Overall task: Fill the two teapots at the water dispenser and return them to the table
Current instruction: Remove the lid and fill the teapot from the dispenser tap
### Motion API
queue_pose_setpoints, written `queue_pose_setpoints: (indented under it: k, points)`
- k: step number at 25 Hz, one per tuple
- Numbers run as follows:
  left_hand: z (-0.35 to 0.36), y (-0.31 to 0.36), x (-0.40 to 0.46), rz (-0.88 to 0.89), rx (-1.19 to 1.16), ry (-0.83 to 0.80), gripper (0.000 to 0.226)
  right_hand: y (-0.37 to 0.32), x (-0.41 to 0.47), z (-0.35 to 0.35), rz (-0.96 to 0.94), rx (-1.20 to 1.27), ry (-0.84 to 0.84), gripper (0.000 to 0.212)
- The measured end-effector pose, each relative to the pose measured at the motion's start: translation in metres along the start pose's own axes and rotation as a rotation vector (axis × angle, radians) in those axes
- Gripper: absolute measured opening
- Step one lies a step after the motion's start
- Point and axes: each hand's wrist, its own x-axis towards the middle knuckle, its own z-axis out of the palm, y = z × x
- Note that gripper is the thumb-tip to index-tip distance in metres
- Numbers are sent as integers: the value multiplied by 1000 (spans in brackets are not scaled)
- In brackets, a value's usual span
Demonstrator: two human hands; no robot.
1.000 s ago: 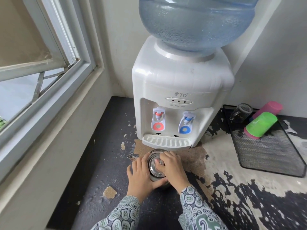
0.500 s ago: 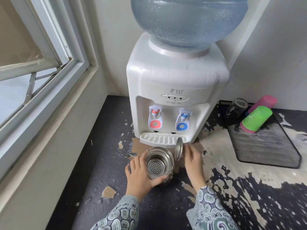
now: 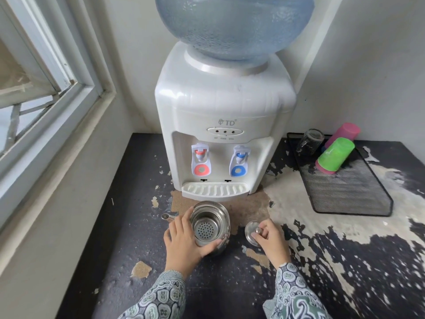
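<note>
Teapot sat open on the counter just below the dispenser, left hand wrapped round its body same as before. Lid, which was tilted up by the rim half a second ago, now lay flat to its right, right hand pinching the knob.

A green cup, pink cup and glass lie on a mesh tray.

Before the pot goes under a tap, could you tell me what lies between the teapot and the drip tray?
In the head view, only bare worn countertop separates the teapot from the drip tray.
</note>
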Motion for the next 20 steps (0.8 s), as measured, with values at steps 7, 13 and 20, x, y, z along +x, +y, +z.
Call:
queue_pose_setpoints:
  k: [7,13,20]
  points:
    - [-1,-5,1,44,-94,-42,111,-102,21,24,-304,157,-60,37]
    - [-27,-31,16,322,-155,-289,112,-108,24,47,-332,70,-594,38]
    - [-28,-57,-29,-52,-606,-91,65,-80,-25,51,-130,418,-425,29]
